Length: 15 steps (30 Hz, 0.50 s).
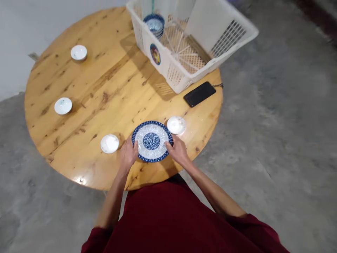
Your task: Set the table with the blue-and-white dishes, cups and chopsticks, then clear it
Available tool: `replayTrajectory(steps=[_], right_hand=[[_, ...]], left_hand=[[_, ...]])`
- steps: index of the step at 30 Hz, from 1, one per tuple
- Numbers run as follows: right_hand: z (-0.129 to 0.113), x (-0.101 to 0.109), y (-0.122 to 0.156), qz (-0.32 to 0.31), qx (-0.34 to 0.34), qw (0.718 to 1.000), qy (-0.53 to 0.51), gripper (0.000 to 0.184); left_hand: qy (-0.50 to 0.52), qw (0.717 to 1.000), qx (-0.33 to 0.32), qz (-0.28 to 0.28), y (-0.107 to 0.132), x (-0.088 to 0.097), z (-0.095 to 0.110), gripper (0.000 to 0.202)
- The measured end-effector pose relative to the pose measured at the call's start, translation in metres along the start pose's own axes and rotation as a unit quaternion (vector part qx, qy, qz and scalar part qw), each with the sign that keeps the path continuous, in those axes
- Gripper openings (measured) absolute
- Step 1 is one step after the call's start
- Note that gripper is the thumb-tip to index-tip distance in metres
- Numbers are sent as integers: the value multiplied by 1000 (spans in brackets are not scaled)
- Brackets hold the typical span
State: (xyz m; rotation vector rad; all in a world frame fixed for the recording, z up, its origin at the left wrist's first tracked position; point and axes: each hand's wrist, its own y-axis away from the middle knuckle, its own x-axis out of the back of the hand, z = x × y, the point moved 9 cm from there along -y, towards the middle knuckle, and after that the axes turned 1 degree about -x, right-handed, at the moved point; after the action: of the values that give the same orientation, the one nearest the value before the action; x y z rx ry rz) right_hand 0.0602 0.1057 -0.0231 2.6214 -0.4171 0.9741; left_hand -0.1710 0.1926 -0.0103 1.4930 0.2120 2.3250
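Between my two hands is a blue-and-white patterned plate (152, 151), its face turned up, near the front edge of the round wooden table. My left hand (129, 153) grips the plate's left rim, thumb on top. On the opposite rim, my right hand (178, 149) holds it the same way. Fingers under the rim are hidden. A small white bowl (176, 125) stands just beyond my right hand, close to the plate. Another white bowl (109, 143) sits to the left of my left hand.
Two more white bowls, one at the left (63, 106) and one farther back (79, 52), stand on the table (105, 95). A white plastic basket (168, 70) at the back right holds stacked blue-and-white bowls (154, 25). Before it lies a black phone (200, 94).
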Motion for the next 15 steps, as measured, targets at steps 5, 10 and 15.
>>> replayTrajectory(steps=[5, 10, 15], right_hand=[[-7, -9, -10, -29, 20, 999, 17, 34], [-8, -12, -11, -40, 4, 999, 24, 35], [-5, -13, -13, -54, 0, 998, 34, 40]], left_hand=[[-57, 998, 4, -3, -7, 4, -5, 27], [-74, 997, -16, 26, -11, 8, -8, 28], [-69, 996, -21, 46, -12, 3, -7, 26]])
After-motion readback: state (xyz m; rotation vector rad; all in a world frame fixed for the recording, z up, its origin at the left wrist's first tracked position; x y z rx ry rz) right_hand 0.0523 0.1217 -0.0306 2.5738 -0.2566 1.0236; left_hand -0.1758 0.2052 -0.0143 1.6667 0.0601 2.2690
